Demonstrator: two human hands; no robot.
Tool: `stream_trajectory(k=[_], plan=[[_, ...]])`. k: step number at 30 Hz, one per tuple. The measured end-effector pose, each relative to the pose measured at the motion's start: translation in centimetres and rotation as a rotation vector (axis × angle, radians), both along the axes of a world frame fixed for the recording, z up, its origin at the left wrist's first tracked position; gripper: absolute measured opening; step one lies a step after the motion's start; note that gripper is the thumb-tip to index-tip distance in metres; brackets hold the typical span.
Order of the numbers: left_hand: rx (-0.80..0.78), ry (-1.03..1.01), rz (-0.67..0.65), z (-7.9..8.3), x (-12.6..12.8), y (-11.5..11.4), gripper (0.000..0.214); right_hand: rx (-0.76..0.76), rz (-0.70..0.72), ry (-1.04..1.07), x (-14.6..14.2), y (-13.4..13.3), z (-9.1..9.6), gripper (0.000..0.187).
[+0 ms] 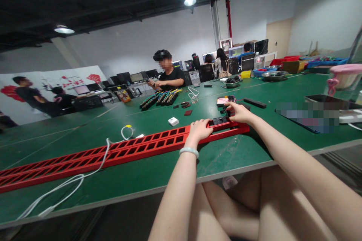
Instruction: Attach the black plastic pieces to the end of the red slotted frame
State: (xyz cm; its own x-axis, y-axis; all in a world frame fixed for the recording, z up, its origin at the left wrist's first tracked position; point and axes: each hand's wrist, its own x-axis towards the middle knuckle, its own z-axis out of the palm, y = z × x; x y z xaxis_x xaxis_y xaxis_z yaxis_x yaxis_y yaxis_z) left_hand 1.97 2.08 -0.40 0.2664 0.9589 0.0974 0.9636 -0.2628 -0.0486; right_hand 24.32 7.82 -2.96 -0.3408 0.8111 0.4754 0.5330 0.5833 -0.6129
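Observation:
A long red slotted frame (pixel 124 157) lies across the green table. My left hand (pixel 199 131) grips this frame near its right end, fingers bent over the far edge and a pale bangle on the wrist. Set into the frame just beyond those fingers is a black part (pixel 219 121). My right hand (pixel 239 113) pinches a small black piece (pixel 227 113) above the frame's end; the fingers partly hide it, so its kind is unclear. Right behind that hand sits a small boxy device with red wires (pixel 223 100).
A white cable (pixel 106 150) runs over the frame. Near it are a white adapter (pixel 173 121), brown pieces (pixel 188 113) and a black bar (pixel 254 103). Across the table a person (pixel 169 77) works beside bundled wired strips (pixel 161 98). A pink-lidded container (pixel 346 83) stands right.

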Motion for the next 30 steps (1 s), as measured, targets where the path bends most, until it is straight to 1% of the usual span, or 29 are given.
stream_trajectory(k=[3,8,16,25,30], plan=[[0.001,0.001,-0.003,0.0,0.0,0.0,0.046,-0.036,0.017,-0.009,0.0,-0.1,0.1,0.063],[-0.005,-0.001,0.010,0.1,0.1,-0.1,0.048,-0.061,0.042,-0.029,0.0,-0.3,0.2,0.064],[-0.022,-0.013,0.019,0.3,0.2,-0.1,0.048,-0.115,0.051,-0.045,0.0,0.2,-0.3,0.059],[-0.026,-0.016,0.026,0.3,0.3,-0.2,0.049,-0.201,0.113,0.044,0.2,0.7,-0.8,0.058],[-0.014,-0.014,0.014,0.2,0.2,-0.2,0.048,-0.292,0.196,0.134,0.3,1.0,-0.8,0.061]])
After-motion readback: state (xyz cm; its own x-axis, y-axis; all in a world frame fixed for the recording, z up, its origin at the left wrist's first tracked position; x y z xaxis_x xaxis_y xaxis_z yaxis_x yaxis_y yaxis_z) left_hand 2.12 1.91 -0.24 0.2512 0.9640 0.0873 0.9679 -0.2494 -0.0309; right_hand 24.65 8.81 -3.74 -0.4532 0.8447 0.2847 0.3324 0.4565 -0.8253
